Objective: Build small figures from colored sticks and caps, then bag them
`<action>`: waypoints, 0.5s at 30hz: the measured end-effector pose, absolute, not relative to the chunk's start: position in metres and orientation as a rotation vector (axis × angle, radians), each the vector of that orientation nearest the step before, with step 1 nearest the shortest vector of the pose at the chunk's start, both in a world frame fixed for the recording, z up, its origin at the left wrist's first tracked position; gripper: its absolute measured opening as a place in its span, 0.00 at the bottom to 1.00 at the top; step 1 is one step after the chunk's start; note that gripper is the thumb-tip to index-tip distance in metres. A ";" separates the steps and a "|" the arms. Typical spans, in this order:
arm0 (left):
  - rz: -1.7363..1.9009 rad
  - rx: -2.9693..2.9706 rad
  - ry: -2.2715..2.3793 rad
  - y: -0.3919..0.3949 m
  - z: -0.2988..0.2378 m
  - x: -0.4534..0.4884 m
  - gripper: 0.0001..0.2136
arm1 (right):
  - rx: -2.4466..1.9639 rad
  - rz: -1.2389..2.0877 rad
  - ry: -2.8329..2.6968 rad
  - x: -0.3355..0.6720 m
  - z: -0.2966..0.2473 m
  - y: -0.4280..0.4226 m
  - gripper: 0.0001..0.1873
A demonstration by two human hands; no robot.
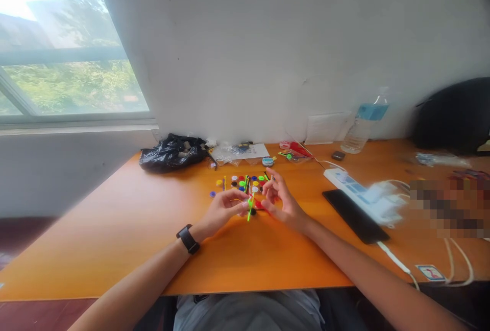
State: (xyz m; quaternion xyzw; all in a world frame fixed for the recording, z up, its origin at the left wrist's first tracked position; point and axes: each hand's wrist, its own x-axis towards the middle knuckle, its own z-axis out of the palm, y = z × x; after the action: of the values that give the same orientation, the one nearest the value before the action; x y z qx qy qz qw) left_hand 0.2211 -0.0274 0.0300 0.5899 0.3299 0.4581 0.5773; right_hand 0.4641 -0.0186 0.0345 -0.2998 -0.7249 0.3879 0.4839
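Hands meet near the middle of the orange bench (115, 239), a little toward its far edge. Your left hand (224, 211), the one with the dark watch (188, 239) on its wrist, has its fingers pinched shut on a bright green stick (250, 208) that hangs tilted between both hands. Your right hand (281, 201) sits just beside it with fingers half spread; they touch a small red piece (259, 204) at the stick's side, but whether that grip is closed on it is too blurred to tell.

Beyond your fingers, toward the far edge, a scatter of small coloured discs (241, 183) and a few more sticks lies loose on the bench, not joined to anything. Judging by that, only this one stick is in hand and most of the pieces remain untouched.

A black bag (170, 152) rests at the far left, a water bottle (363, 121) against the wall, a power strip (350, 183) and dark phone (354, 216) to your right.
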 end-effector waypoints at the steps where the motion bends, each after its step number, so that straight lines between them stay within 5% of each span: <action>1: 1.078 1.363 0.772 -0.028 0.031 0.222 0.19 | -0.708 0.954 -1.786 0.465 0.035 -0.019 0.36; 3: 1.106 1.340 0.780 -0.029 0.033 0.223 0.19 | -0.632 1.119 -1.908 0.468 0.036 -0.018 0.23; 8: 1.159 1.308 0.809 -0.027 0.033 0.224 0.18 | -0.448 1.577 -2.004 0.476 0.037 -0.012 0.41; 15: 1.179 1.312 0.819 -0.023 0.024 0.221 0.17 | -0.588 1.435 -1.716 0.479 0.036 -0.007 0.39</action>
State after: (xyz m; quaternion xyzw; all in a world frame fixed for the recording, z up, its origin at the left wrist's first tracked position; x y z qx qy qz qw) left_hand 0.2214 -0.0225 0.0238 0.5573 0.3480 0.5011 0.5633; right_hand 0.4788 -0.0071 0.0361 -0.2326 -0.6793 0.5679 0.4025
